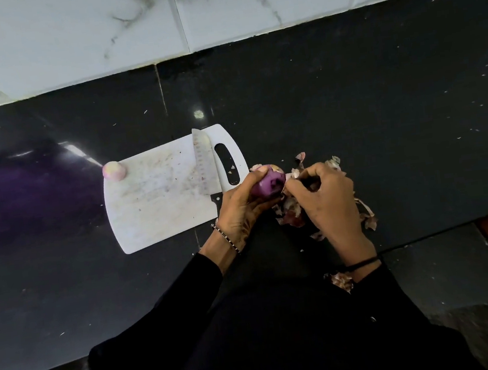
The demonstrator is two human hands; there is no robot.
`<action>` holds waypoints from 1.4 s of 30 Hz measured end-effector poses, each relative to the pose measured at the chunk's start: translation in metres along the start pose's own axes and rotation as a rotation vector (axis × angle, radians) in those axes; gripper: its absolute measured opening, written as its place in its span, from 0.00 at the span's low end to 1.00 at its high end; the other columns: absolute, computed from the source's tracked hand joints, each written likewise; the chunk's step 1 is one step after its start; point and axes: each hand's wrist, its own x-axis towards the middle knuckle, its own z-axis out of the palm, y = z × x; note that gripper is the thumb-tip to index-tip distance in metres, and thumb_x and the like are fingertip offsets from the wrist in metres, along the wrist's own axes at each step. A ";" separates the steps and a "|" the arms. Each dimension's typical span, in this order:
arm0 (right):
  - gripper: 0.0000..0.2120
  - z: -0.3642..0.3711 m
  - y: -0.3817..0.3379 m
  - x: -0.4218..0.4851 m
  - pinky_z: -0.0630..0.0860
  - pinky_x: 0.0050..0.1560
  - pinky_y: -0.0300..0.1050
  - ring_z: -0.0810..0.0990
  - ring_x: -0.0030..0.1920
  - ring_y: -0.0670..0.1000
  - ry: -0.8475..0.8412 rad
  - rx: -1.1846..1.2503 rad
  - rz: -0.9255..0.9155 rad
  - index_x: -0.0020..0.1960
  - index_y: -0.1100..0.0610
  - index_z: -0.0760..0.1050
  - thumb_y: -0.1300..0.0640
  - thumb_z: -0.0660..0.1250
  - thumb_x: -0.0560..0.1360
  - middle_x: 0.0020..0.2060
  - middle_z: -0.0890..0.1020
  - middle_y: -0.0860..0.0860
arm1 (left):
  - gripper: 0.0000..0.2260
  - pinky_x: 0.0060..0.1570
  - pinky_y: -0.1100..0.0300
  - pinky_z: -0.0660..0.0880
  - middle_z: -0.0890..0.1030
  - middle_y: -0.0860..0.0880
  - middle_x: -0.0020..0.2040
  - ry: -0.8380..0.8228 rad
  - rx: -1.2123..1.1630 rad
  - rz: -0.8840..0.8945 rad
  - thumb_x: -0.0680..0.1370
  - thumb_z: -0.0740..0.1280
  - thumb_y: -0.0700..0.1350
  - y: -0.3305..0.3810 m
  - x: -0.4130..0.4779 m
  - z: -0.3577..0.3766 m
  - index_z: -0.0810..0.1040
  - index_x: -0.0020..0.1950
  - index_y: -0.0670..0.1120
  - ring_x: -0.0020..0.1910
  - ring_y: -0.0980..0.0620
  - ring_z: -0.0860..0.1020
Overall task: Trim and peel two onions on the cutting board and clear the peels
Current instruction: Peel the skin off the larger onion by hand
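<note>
Nearest, two black sleeves (pixel 284 332) cross the desk's (pixel 380 108) near edge, and a papery peel scrap (pixel 342 282) lies just beside the right wrist, which wears a thin black band (pixel 364 262). The left wrist carries a beaded bracelet (pixel 226 238). Just beyond, the left hand (pixel 239 209) is curled round a purple onion (pixel 267 183), holding it above the desk close to the near edge. The right hand (pixel 326 199) meets it from the other side, thumb and fingertips pinched together on a flap of skin (pixel 285 187) at the onion's side. Under and around the right hand a heap of dry peels (pixel 292 219) is spread on the dark desk.

Toward the left edge from the hands lies a white cutting board (pixel 153 201), its handle slot nearest the peels. A knife (pixel 205 165) rests on the board beside that slot, its tip pointing to the far edge, its dark handle partly hidden by the left hand. A peeled onion (pixel 114 170), pale pink, sits on the board's far-left corner. Along the desk's far edge rises a white marbled tile wall (pixel 98 34).
</note>
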 end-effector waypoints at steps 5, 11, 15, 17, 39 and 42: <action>0.11 -0.001 -0.001 -0.001 0.80 0.49 0.47 0.80 0.44 0.44 0.001 0.003 0.039 0.48 0.53 0.80 0.46 0.71 0.74 0.41 0.81 0.44 | 0.16 0.52 0.51 0.81 0.83 0.35 0.56 0.027 0.010 -0.032 0.71 0.73 0.53 -0.001 -0.001 0.000 0.82 0.53 0.44 0.55 0.37 0.82; 0.13 -0.003 0.004 0.000 0.78 0.41 0.44 0.80 0.40 0.46 0.010 0.001 0.116 0.50 0.54 0.80 0.45 0.71 0.75 0.40 0.81 0.45 | 0.26 0.44 0.53 0.83 0.84 0.37 0.54 0.038 -0.171 -0.077 0.72 0.71 0.56 0.005 -0.003 -0.002 0.78 0.62 0.40 0.47 0.42 0.84; 0.09 -0.008 0.004 -0.004 0.73 0.35 0.31 0.79 0.35 0.43 -0.025 0.094 0.099 0.49 0.53 0.80 0.48 0.71 0.76 0.36 0.81 0.44 | 0.24 0.47 0.54 0.83 0.85 0.39 0.51 0.029 -0.192 -0.083 0.74 0.70 0.56 0.009 -0.003 -0.008 0.77 0.62 0.39 0.46 0.45 0.85; 0.07 -0.008 0.001 -0.007 0.74 0.38 0.27 0.81 0.40 0.40 -0.070 0.161 0.062 0.50 0.54 0.80 0.51 0.70 0.77 0.38 0.82 0.44 | 0.27 0.44 0.56 0.83 0.85 0.40 0.53 0.031 -0.142 -0.078 0.73 0.70 0.57 0.007 -0.003 -0.008 0.77 0.64 0.40 0.47 0.46 0.85; 0.04 -0.001 0.000 -0.008 0.76 0.49 0.28 0.82 0.48 0.36 -0.083 0.231 -0.026 0.51 0.48 0.81 0.49 0.70 0.78 0.45 0.84 0.40 | 0.22 0.67 0.51 0.73 0.80 0.37 0.62 -0.113 0.014 0.018 0.77 0.69 0.47 -0.004 -0.001 -0.005 0.76 0.66 0.33 0.65 0.41 0.77; 0.06 -0.003 -0.001 -0.008 0.77 0.51 0.31 0.82 0.48 0.37 -0.078 0.284 0.005 0.52 0.49 0.82 0.49 0.70 0.78 0.45 0.85 0.41 | 0.25 0.67 0.51 0.73 0.80 0.37 0.62 -0.100 -0.010 0.001 0.74 0.70 0.49 -0.004 0.000 -0.006 0.76 0.65 0.34 0.65 0.40 0.77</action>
